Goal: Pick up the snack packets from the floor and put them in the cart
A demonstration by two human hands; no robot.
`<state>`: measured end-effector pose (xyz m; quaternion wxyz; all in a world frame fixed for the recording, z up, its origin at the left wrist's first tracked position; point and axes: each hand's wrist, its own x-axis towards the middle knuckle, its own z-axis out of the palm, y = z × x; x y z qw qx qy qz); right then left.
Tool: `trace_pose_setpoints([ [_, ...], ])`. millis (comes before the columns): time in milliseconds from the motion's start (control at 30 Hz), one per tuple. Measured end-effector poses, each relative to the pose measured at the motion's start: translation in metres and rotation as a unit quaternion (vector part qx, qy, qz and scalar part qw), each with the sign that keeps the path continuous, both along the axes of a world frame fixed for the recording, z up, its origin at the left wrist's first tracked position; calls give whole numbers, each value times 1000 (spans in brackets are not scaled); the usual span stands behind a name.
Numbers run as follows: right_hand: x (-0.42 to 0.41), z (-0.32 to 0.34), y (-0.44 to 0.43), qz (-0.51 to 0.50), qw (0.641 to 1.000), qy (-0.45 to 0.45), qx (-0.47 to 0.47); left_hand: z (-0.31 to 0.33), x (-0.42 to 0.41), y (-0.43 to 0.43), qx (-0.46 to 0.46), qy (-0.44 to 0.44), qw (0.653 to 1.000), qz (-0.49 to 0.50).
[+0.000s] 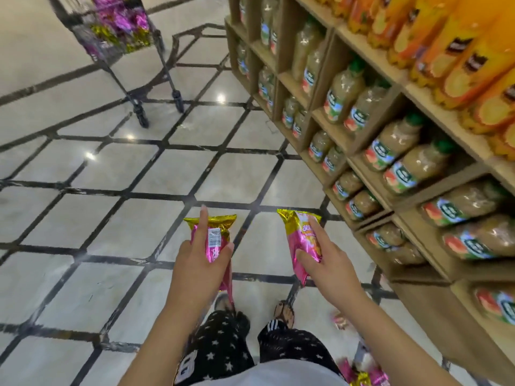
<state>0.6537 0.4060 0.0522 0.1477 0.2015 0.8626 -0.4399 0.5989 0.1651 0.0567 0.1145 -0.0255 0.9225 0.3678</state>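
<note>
The left hand (199, 257) is closed around a pink foil snack packet with a gold crimped top (216, 238), index finger laid along its back. The right hand (324, 260) grips a second pink-and-gold foil packet (302, 240), thumb across its face. Both packets are off the floor, carried in front of the body.

The landmark is the wire shopping cart on castors (119, 43). It stands well ahead of the hands and to their left, and already holds a heap of pink and gold packets (122, 20), so part of the task is judged done. The two carried packets have yet to go in. Far from the cart, by the person's feet, more pink wrappers lie on the floor (362, 377); blur makes their number uncertain, possibly two or three.

Between the hands and the cart the pale tiled floor with dark joints (111, 168) is open. The wooden shelving unit of juice bottles (362, 115) runs along the side opposite the cart; its lower front edge projects near the right forearm and warrants care when turning.
</note>
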Motion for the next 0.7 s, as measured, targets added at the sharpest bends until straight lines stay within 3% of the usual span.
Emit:
trace_pose_setpoints([
  [300, -174, 8, -54, 43, 998, 41, 26, -16, -140, -74, -28, 2, 997, 70],
  [700, -377, 35, -174, 103, 992, 66, 39, 10, -338, -160, 5, 20, 999, 27],
])
